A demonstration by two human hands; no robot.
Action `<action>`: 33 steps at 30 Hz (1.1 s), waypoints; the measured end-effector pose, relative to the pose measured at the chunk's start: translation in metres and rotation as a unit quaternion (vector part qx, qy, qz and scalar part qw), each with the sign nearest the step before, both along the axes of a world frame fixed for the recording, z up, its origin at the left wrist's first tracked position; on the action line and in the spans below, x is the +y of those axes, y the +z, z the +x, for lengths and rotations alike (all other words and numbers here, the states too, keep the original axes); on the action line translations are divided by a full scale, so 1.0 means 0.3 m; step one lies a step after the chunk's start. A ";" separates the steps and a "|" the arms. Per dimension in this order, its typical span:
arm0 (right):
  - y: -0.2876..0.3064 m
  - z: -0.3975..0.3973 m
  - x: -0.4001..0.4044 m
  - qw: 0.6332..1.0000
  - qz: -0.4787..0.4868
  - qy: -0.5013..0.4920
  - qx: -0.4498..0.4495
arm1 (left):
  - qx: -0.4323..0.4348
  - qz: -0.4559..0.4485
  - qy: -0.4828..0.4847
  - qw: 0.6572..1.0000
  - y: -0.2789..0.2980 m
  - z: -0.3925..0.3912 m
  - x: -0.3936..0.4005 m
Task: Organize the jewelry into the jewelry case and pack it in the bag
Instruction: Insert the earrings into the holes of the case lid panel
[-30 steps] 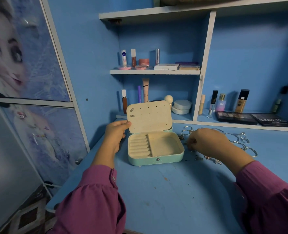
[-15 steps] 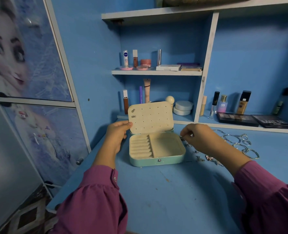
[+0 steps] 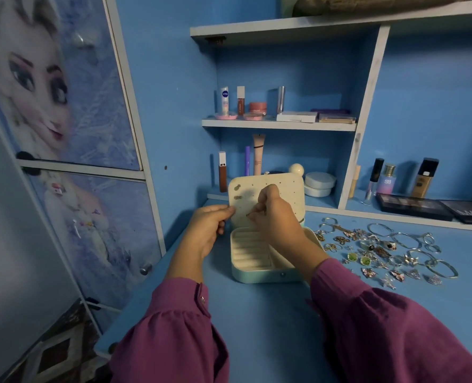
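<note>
A mint-green jewelry case (image 3: pixel 259 275) stands open on the blue desk, its cream lid (image 3: pixel 290 194) upright with rows of small holes. Two earrings (image 3: pixel 237 192) sit in the lid's left column. My left hand (image 3: pixel 210 230) holds the lid's left edge. My right hand (image 3: pixel 273 217) is in front of the lid and pinches a small earring (image 3: pixel 248 215) against it. A pile of loose jewelry (image 3: pixel 378 252), with rings, earrings and bangles, lies on the desk to the right of the case.
Cosmetics fill the shelves behind: tubes and jars (image 3: pixel 245 106) on the upper shelf, bottles (image 3: pixel 422 178) and dark palettes (image 3: pixel 414 205) to the right. A cupboard door with a cartoon picture (image 3: pixel 63 106) stands at the left. The desk's front edge (image 3: pixel 102 352) is near.
My right hand left the loose jewelry on the right and moved left and up to the lid, carrying a small earring. The left hand stays on the lid's edge.
</note>
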State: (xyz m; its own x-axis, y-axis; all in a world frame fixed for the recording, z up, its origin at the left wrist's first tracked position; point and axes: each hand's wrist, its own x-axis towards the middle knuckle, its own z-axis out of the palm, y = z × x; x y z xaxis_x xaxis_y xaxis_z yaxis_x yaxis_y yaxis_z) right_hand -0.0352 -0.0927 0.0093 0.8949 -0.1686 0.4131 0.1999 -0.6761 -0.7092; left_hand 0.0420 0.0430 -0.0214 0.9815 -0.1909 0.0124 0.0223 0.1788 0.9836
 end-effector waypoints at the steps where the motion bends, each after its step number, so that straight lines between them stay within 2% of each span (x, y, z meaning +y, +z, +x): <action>1: -0.004 0.011 0.013 1.000 0.005 -0.004 -0.006 | 0.000 0.003 -0.003 1.000 0.001 0.000 0.002; 16: -0.013 0.054 0.055 0.999 0.011 -0.022 -0.026 | -0.006 0.000 -0.020 1.000 0.009 -0.012 0.012; 33: -0.045 0.071 0.034 0.997 0.068 -0.039 -0.025 | 0.004 0.000 -0.005 1.000 -0.003 0.000 0.015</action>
